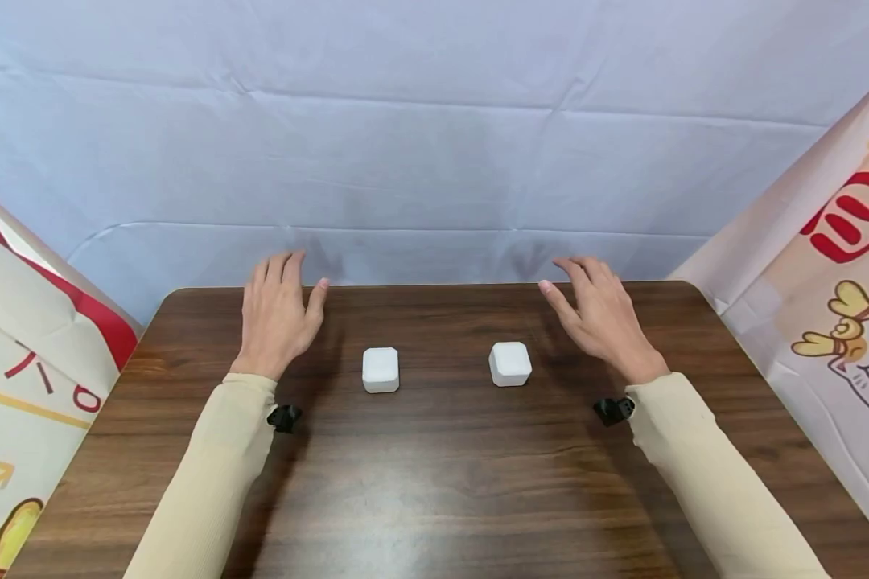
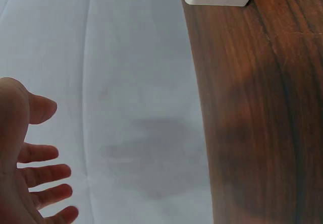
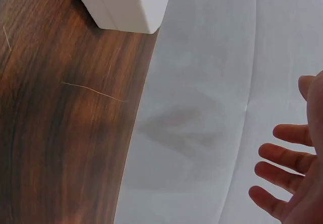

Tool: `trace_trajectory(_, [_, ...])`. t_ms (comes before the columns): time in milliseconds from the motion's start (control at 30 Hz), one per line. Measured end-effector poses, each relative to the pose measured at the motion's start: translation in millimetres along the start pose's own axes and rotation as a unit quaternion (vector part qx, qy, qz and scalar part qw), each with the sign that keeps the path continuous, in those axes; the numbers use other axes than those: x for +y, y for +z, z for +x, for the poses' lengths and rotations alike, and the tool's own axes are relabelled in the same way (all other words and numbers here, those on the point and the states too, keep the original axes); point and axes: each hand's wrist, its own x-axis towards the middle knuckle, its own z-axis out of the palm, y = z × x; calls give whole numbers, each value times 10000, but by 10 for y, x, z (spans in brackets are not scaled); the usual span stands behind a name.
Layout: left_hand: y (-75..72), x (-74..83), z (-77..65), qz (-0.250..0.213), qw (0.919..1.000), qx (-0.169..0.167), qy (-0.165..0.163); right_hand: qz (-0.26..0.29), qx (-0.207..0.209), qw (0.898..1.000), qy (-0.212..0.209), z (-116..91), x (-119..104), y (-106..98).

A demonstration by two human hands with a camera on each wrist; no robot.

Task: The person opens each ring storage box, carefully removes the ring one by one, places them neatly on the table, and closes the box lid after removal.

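Two small white blocks with bevelled corners rest apart on the brown table. The left white block [image 1: 380, 370] lies to the right of my left hand [image 1: 278, 314], and its edge shows at the top of the left wrist view. To the left of my right hand [image 1: 599, 315] is the right white block [image 1: 510, 364], also partly seen at the top of the right wrist view. Both hands are held over the table's far part with loosely extended fingers and thumbs spread. Neither hand touches a block or holds anything.
The wood-grain table [image 1: 434, 466] has rounded far corners. A pale cloth [image 1: 420, 161] hangs behind its far edge. Printed cloths hang at the left [image 1: 36, 362] and right [image 1: 833, 322]. Small black devices are on both wrists, over cream sleeves.
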Motion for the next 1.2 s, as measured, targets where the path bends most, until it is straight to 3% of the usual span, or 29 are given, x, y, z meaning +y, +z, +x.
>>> trace_trajectory(300, [6,-8,-70,-439,9975,-360,-423,71,20,9999,148,-79,-41,-12])
trace_trajectory(500, [16,-15,-138,-1036,9876,-910,-757,345,-48,9992,196,-143,-70,2])
trace_trajectory(700, [62,-21,-208,-1501,9777,-1257,-759,682,-23,9975,194,-232,-70,45])
trace_trajectory(967, [188,-17,-303,-2558,9493,-1651,-786,987,106,9951,-26,-304,-136,104])
trace_trajectory(1200, [260,-11,-396,-3046,9227,-2181,-911,1235,0,9923,-119,-377,-219,166])
